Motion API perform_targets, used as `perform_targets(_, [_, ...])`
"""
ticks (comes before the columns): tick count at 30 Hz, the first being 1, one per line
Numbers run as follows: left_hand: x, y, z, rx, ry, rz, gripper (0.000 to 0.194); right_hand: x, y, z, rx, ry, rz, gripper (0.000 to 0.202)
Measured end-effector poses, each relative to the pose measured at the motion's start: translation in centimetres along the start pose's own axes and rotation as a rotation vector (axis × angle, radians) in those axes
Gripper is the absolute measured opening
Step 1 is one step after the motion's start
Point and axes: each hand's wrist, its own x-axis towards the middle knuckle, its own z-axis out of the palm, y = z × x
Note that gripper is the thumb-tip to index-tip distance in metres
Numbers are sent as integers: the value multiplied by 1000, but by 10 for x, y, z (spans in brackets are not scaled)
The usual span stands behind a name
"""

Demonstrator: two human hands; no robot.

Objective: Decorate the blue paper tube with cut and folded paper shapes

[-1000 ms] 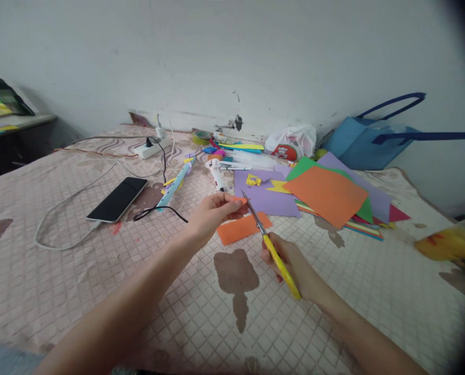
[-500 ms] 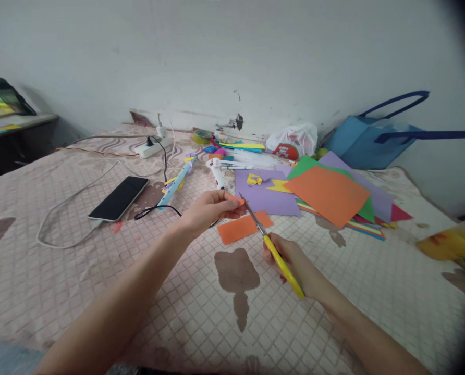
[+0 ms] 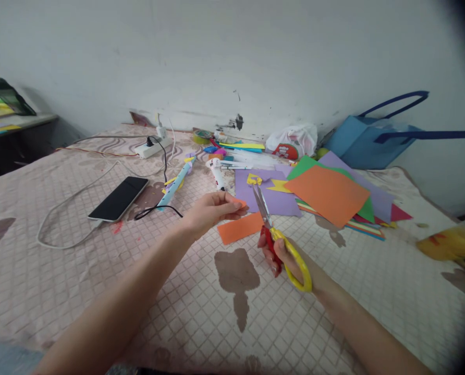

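Note:
Pinched in the fingers of my left hand (image 3: 216, 211) is a small piece of orange paper (image 3: 240, 202), mostly covered by the fingers. My right hand (image 3: 282, 256) grips a pair of scissors (image 3: 269, 224) with one yellow and one red handle. The blades point away from me, slightly parted, just right of the orange piece and apart from it. Below my left hand an orange paper strip (image 3: 238, 229) lies on the cloth, its right end hidden by the scissors. Behind the blades is a purple sheet (image 3: 283, 200) with yellow paper scraps (image 3: 255, 179) on it.
Coloured sheets (image 3: 328, 194) are piled at the right, before a blue bag (image 3: 373, 140). A white glue gun (image 3: 216, 173) and a blue paper-covered stick (image 3: 178, 180) lie ahead. To the left are a phone (image 3: 119, 199) on a cable and a power strip (image 3: 153, 148).
The scissors have come away from the orange piece toward the right and turned, so the red handle now shows. My left hand has hardly moved.

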Motion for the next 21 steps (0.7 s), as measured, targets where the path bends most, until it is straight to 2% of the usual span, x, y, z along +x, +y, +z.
perform_targets(7, [-4, -2, 13, -110, 32, -52, 12, -1, 4, 6, -74, 14, -54, 54])
perform_targets(15, [-9, -1, 20, -102, 68, -19, 12, 2, 17, 7, -109, 74, -42, 52])
perform_targets(21, [-8, -3, 21, -122, 91, 21, 13, -2, 7, 9, -158, 52, -37, 47])
